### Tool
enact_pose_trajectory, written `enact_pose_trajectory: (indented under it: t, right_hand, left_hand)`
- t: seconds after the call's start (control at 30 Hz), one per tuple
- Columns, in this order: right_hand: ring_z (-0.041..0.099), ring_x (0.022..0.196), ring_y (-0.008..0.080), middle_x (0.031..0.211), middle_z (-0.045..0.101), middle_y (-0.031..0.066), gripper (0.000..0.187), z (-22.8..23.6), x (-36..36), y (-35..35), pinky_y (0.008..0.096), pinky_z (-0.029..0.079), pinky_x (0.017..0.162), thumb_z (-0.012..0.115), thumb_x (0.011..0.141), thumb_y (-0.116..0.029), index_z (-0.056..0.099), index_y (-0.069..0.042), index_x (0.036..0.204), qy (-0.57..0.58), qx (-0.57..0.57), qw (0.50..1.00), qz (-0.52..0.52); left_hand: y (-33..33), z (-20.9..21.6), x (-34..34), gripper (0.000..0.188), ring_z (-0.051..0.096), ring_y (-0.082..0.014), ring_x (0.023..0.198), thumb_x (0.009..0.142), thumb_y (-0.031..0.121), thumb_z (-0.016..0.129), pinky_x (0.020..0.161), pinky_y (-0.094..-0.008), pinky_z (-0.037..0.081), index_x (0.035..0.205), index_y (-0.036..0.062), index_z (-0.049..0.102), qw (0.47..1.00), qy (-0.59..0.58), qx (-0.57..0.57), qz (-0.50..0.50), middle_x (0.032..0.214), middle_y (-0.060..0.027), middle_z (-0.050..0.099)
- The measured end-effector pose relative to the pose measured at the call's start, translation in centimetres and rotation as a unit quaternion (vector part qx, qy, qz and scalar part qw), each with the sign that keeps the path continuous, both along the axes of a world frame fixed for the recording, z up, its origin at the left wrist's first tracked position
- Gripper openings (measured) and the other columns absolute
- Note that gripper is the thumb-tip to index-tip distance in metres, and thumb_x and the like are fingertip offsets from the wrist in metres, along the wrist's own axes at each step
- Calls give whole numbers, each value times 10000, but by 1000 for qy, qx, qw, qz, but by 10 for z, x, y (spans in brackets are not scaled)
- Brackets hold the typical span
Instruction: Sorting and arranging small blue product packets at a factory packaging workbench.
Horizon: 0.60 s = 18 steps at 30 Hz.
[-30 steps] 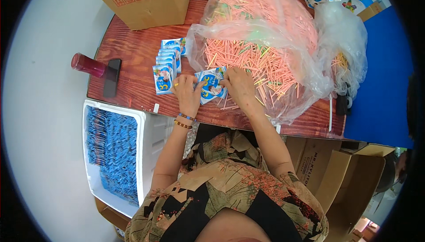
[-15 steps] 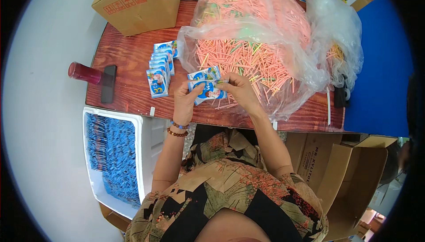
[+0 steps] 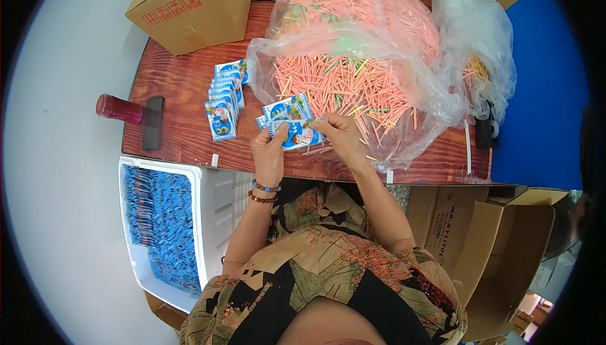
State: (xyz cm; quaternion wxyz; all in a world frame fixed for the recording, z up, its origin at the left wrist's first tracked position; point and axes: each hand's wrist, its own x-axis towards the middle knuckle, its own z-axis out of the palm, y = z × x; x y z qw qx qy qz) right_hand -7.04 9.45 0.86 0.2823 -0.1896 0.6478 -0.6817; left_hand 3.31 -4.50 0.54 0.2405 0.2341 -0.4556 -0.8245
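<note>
Near the table's front edge, I pinch a small blue-and-white packet (image 3: 299,136) between my two hands. My left hand (image 3: 267,155) grips its left end with thumb and fingers, and my right hand (image 3: 342,138) grips its upper right corner. Just beyond it is a second blue-and-white packet (image 3: 285,109), partly covered by the held one; whether it is also held I cannot tell. To the left, an overlapping row of similar packets (image 3: 221,118) lies on the table. A big clear plastic bag (image 3: 262,61) full of thin pink sticks (image 3: 334,80), with a few green and yellow ones, spreads beyond my hands.
A cardboard box (image 3: 196,17) stands at the far left of the red-brown table (image 3: 170,80). A phone (image 3: 153,124) and a red-capped jar or bottle (image 3: 120,109) lie left. Below, a white foam box (image 3: 201,219) holds many blue packets. Open cartons (image 3: 511,250) stand at lower right.
The held packet is tilted differently, and more of the packets beyond it shows. Both hands remain on the packet; the whole view has shifted slightly.
</note>
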Motion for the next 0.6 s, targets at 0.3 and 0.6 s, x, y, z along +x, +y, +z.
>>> enact_pose_trajectory:
  t: [0.3,0.6]
  right_hand:
    - [521,1084,161,1155,562,66,196,25,-3,18,307,426,911,716,818,-88,629,-46,988,227,-88,970,26]
    - [495,1186,253,1284,503,102,289,29,2,17,372,390,995,753,774,-94,646,-75,1041,235,-69,969,13]
  left_hand:
    - [-3,-1,0,165,656,-116,882,956,135,606,799,-293,548,1017,-3,674,995,27,100,2,1007,-59,693]
    - [-3,-8,1,232,666,-155,921,990,195,549,812,-324,547,1045,-3,656,995,24,94,-5,1049,-76,688]
